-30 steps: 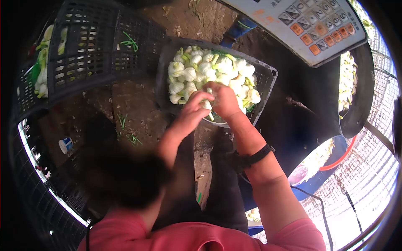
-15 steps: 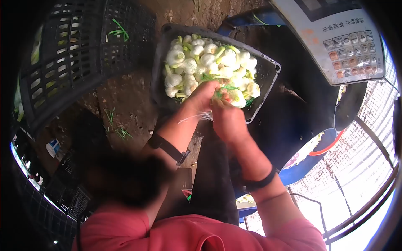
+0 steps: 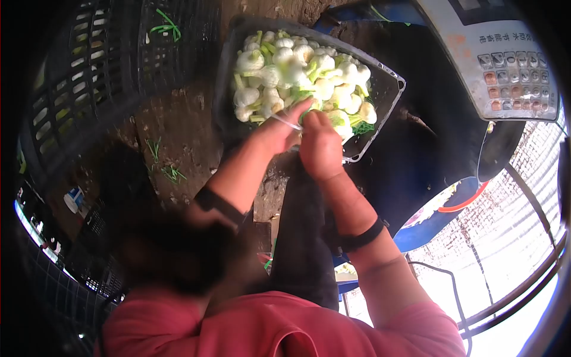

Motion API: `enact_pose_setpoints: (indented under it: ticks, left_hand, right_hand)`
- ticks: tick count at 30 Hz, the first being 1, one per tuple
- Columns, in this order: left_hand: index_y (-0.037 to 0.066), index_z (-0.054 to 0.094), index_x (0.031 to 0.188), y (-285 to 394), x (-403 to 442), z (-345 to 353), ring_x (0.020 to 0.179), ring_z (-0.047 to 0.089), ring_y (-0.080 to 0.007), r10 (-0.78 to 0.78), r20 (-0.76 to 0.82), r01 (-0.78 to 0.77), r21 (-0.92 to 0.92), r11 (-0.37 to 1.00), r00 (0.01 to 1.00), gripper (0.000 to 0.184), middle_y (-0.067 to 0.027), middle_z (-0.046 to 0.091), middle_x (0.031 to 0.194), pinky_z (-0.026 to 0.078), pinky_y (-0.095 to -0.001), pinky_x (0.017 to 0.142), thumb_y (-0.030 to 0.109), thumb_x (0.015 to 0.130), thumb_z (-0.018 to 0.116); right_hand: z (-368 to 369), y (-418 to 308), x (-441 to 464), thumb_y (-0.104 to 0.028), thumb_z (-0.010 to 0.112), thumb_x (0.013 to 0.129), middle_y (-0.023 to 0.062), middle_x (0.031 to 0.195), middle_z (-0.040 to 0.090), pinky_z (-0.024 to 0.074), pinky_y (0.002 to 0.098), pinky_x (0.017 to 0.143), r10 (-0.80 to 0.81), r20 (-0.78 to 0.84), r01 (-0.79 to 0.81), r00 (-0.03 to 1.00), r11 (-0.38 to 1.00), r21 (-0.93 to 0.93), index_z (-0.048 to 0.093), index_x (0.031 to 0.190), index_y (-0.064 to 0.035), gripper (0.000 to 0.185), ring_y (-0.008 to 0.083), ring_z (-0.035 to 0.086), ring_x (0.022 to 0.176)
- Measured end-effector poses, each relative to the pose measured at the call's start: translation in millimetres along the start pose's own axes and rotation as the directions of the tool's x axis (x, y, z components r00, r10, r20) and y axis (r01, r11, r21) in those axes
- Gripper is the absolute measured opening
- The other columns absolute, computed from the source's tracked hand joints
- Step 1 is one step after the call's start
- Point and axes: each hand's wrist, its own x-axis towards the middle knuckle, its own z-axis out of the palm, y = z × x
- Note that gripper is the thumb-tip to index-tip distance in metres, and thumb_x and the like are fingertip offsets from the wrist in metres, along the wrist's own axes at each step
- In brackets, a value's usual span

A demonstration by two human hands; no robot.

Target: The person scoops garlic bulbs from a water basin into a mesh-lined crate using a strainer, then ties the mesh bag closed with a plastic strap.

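Many white garlic bulbs [image 3: 270, 74] with short green stems fill a dark crate [image 3: 386, 74]. Over the crate's near edge, my left hand [image 3: 285, 128] and my right hand [image 3: 320, 140] meet, fingers closed together. Green netting [image 3: 308, 107] shows at the fingertips, and a thin white strand [image 3: 286, 122] crosses my left hand. Both hands seem to grip the netting's gathered part. More green netting [image 3: 363, 128] lies at the crate's right side beside the bulbs.
A large black basket [image 3: 113, 65] stands at the left, with a green tie on it. A scale with a keypad [image 3: 470, 65] is at the upper right. Below it are a blue tub with an orange rim [image 3: 464, 202] and a cable [image 3: 449, 273]. Green scraps [image 3: 172, 174] lie on the floor.
The view has shifted, moving the scale rightward and the crate upward. My hands have gone from working apart at the bulbs to being pressed together on green netting, and the white strand has come into view.
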Motion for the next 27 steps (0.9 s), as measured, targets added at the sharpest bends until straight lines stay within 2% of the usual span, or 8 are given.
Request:
enact_pose_setpoints:
  ticks: [8, 12, 13, 16, 22, 23, 25, 27]
  left_hand:
    - [-0.013, 0.045, 0.113, -25, 30, 21, 0.085, 0.06, -0.0338, 0.421, -0.295, -0.255, 0.466, 0.847, 0.858, 0.045, -0.0265, 0.059, 0.095, 0.047, -0.04, 0.073, 0.026, 0.089, 0.044]
    - [-0.002, 0.046, 0.111, -22, -10, 45, 0.066, 0.057, -0.011, 0.286, -0.341, -0.189, 0.291, 0.938, 0.896, 0.035, -0.01, 0.06, 0.086, 0.045, -0.0281, 0.053, 0.029, 0.093, 0.041]
    - [-0.004, 0.045, 0.108, -30, -8, 44, 0.069, 0.061, -0.0241, 0.331, -0.349, -0.191, 0.379, 0.906, 0.877, 0.034, -0.0171, 0.06, 0.086, 0.047, -0.0369, 0.056, 0.026, 0.093, 0.04]
    - [-0.005, 0.045, 0.103, -46, -10, 44, 0.075, 0.053, -0.0491, 0.734, -0.244, -0.182, 0.875, 0.448, 0.634, 0.023, -0.0308, 0.056, 0.086, 0.043, -0.052, 0.07, 0.011, 0.086, 0.043]
    - [-0.01, 0.047, 0.09, -57, 0, 36, 0.085, 0.055, -0.0404, 0.792, 0.105, -0.24, 0.969, 0.053, 0.601, 0.021, -0.0306, 0.053, 0.094, 0.044, -0.0453, 0.068, 0.0, 0.072, 0.052]
    - [-0.012, 0.047, 0.097, -54, -17, 52, 0.095, 0.053, -0.0405, 0.612, -0.089, -0.06, 0.974, 0.219, 0.786, 0.029, -0.0306, 0.051, 0.105, 0.043, -0.0451, 0.078, -0.001, 0.07, 0.054]
    - [-0.012, 0.046, 0.107, -64, -37, 58, 0.105, 0.049, -0.0412, 0.758, 0.212, -0.336, 0.942, 0.01, 0.617, 0.037, -0.0309, 0.048, 0.114, 0.041, -0.0432, 0.089, -0.003, 0.071, 0.053]
    - [-0.005, 0.052, 0.107, -64, -48, 43, 0.112, 0.052, -0.0293, 0.722, 0.058, -0.617, 0.569, 0.544, 0.689, 0.031, -0.0214, 0.055, 0.115, 0.041, -0.0384, 0.093, 0.009, 0.08, 0.06]
  right_hand:
    - [-63, 20, -29, -0.016, 0.049, 0.087, 0.0118, 0.079, 0.062, 0.0418, 0.03, 0.057, 0.16, 0.15, -0.22, 0.976, 0.726, 0.652, 0.058, 0.082, -0.0001, 0.019, 0.0181, 0.052, 0.063]
    - [-50, 75, -19, -0.061, 0.031, 0.088, 0.0092, 0.072, 0.063, 0.0314, 0.0253, 0.047, 0.605, 0.665, -0.894, 0.439, 0.219, 0.391, 0.057, 0.088, -0.0046, 0.063, 0.0099, 0.038, 0.053]
    - [-35, 71, -10, -0.071, 0.028, 0.083, 0.0118, 0.075, 0.064, 0.026, 0.0246, 0.046, 0.512, 0.786, -0.927, 0.348, 0.063, 0.369, 0.055, 0.101, -0.0032, 0.075, 0.0101, 0.031, 0.051]
    - [0, 56, 49, -0.074, 0.035, 0.079, 0.0138, 0.088, 0.064, 0.0391, 0.0311, 0.059, 0.301, 0.77, -0.82, 0.562, 0.326, 0.471, 0.052, 0.114, 0.0039, 0.087, 0.0176, 0.049, 0.066]
    - [-7, 37, 74, -0.032, 0.066, 0.071, 0.0139, 0.074, 0.064, 0.0464, 0.0345, 0.069, 0.185, 0.769, -0.498, 0.611, 0.846, 0.192, 0.064, 0.082, 0.0105, 0.044, 0.0213, 0.059, 0.07]
    - [-3, 41, 75, -0.032, 0.066, 0.071, 0.0139, 0.074, 0.064, 0.0464, 0.0345, 0.069, 0.187, 0.771, -0.499, 0.609, 0.846, 0.189, 0.064, 0.082, 0.0105, 0.044, 0.0213, 0.059, 0.07]
    - [6, 47, 76, -0.024, 0.064, 0.074, 0.0139, 0.069, 0.062, 0.0458, 0.0357, 0.064, 0.276, 0.654, -0.323, 0.704, 0.945, -0.052, 0.062, 0.077, 0.0101, 0.034, 0.0214, 0.059, 0.067]
    - [-3, 43, 69, -0.017, 0.063, 0.076, 0.0105, 0.063, 0.059, 0.043, 0.0347, 0.057, 0.345, 0.63, -0.468, 0.696, 0.883, 0.033, 0.06, 0.069, 0.0079, 0.026, 0.019, 0.054, 0.059]
